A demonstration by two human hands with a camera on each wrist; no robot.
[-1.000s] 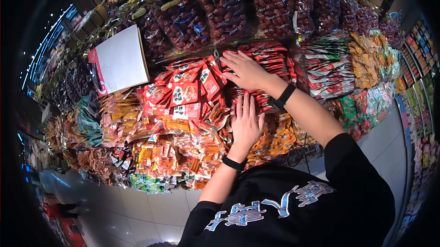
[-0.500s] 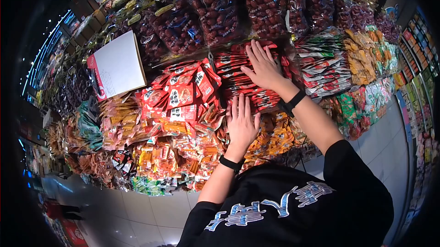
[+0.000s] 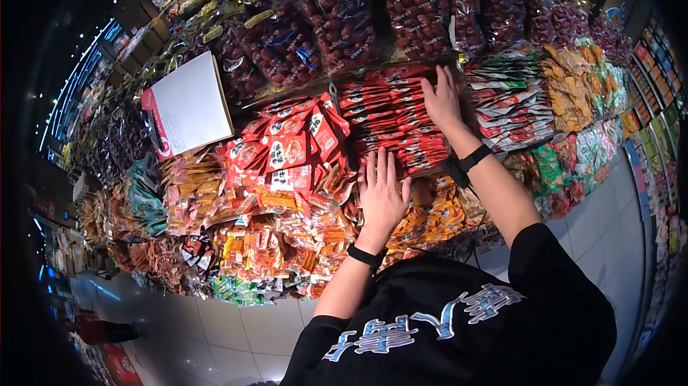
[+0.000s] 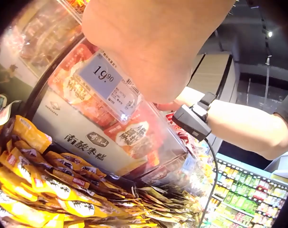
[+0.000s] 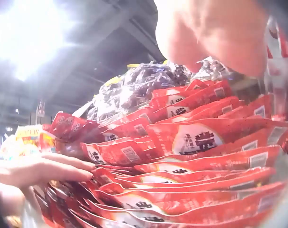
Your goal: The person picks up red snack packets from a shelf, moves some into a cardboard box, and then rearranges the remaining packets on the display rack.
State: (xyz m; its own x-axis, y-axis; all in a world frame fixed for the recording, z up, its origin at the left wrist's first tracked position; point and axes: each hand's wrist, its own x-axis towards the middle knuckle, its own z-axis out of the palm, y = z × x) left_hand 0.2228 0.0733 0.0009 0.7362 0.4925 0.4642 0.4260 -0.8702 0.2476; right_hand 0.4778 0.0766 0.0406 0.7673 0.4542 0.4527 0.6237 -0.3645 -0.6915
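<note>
Rows of red snack packets (image 3: 390, 113) stand on edge, packed in a clear-walled bin. At the front end of these rows lies my left hand (image 3: 383, 196), its fingers straight and touching the nearest packets. My right hand (image 3: 446, 103) is along the right side of the same rows, fingers extended toward the back. In the right wrist view, the packets (image 5: 196, 142) lean over one another beneath the palm, and the left fingers (image 5: 63, 168) reach their near edge. A price tag (image 4: 108, 85) reading 19.90 sits on the bin's front, under the left palm.
A loose pile of red packets (image 3: 287, 142) adjoins on the left, with a white sign board (image 3: 190, 103) behind it. Bags of dark red fruit (image 3: 344, 24) line the back. Orange-yellow packets (image 3: 430, 210) fill the front; green and white packets (image 3: 509, 99) stand right.
My right hand has moved rightward across the top of the red packets, from their left side to their right side. The left hand has stayed at the front of the rows.
</note>
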